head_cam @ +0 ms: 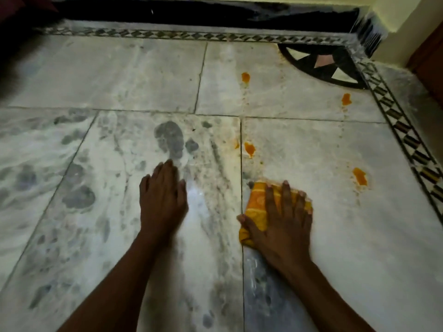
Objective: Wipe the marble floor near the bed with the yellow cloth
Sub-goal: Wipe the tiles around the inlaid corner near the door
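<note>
Your right grip lies flat with fingers spread and straight, palm pressing the yellow cloth onto the marble floor; nothing is pinched, the cloth is only held down by pressure. Your left grip is open too, fingers together and flat on the bare marble, well to the left of the cloth, and appears to carry your weight. The cloth is bunched into a thick wad under the right palm, with its patterned orange and yellow weave showing ahead of the fingers and beside the thumb. Risk assessment: four orange spots lie ahead and to the right of the cloth, and a flat-handed pass through them would likely smear the pigment across the pale stone instead of lifting it. The wad may also roll out from under the palm, since no finger hooks it. The marble looks polished, grey-veined and streaked with damp-looking patches, so the bracing hand could slide. A tile joint runs just left of the cloth and may trap residue. An inlaid patterned border lies farther right.
</note>
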`<state>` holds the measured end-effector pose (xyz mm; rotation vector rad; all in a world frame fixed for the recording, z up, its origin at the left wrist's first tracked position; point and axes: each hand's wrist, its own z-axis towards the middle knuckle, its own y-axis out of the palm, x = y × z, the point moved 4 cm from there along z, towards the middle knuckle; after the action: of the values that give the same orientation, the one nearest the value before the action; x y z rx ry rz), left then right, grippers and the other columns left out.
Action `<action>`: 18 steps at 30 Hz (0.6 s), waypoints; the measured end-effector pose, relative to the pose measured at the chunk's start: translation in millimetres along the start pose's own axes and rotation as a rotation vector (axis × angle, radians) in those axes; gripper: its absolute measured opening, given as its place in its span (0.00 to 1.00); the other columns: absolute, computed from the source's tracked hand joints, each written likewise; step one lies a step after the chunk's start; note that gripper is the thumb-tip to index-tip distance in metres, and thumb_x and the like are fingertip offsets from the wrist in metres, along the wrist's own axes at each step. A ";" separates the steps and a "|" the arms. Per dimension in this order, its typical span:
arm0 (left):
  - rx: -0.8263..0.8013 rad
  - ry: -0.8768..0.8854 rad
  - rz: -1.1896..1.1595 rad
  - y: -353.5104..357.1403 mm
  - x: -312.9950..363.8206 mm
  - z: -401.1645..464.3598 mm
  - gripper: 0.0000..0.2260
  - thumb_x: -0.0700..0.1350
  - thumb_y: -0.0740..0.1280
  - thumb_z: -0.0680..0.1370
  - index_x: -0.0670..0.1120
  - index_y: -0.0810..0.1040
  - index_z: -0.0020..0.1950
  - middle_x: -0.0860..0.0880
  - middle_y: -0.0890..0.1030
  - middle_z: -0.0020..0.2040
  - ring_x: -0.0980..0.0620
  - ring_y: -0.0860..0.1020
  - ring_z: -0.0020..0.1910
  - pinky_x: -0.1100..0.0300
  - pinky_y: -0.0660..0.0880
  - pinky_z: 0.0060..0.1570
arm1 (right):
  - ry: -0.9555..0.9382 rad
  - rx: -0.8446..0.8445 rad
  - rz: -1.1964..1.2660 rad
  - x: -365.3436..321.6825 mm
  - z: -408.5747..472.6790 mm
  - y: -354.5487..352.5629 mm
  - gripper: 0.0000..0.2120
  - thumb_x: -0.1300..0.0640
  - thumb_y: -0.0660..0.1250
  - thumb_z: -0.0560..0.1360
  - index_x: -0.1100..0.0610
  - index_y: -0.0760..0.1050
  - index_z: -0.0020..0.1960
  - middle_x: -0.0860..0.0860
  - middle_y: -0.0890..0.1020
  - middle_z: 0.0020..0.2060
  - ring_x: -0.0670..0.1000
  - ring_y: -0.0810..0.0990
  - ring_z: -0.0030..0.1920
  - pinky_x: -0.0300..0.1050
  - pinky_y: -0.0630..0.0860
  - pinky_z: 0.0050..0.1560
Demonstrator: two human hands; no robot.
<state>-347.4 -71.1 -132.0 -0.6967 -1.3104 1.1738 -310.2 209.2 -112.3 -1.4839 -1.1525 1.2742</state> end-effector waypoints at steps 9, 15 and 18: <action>-0.057 -0.039 -0.045 2.5 -5.7 11.1 0.22 0.52 0.55 0.85 0.46 0.75 0.75 0.52 0.65 0.83 0.51 0.61 0.84 0.42 0.58 0.79 | 0.067 0.141 0.008 -78.0 147.1 12.9 0.45 0.25 0.50 0.75 0.50 0.55 0.85 0.61 0.55 0.84 0.72 0.51 0.82 0.75 0.48 0.79; -0.097 -0.052 0.016 0.7 -5.7 14.4 0.23 0.53 0.54 0.85 0.47 0.75 0.76 0.53 0.62 0.85 0.51 0.60 0.84 0.42 0.60 0.79 | -0.194 -0.001 -0.063 -34.7 73.7 3.4 0.36 0.27 0.47 0.79 0.36 0.45 0.84 0.47 0.46 0.86 0.60 0.47 0.85 0.71 0.53 0.78; -0.096 -0.055 0.028 3.1 -8.1 14.5 0.22 0.52 0.56 0.85 0.47 0.76 0.75 0.52 0.62 0.85 0.51 0.61 0.84 0.42 0.60 0.79 | 0.059 0.031 -0.057 -15.2 121.0 -4.2 0.36 0.29 0.45 0.79 0.38 0.47 0.85 0.50 0.46 0.86 0.64 0.47 0.85 0.74 0.50 0.79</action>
<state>-361.0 -80.7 -135.0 -0.7594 -1.4145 1.1657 -431.6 199.1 -120.2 -1.4468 -1.1241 1.1973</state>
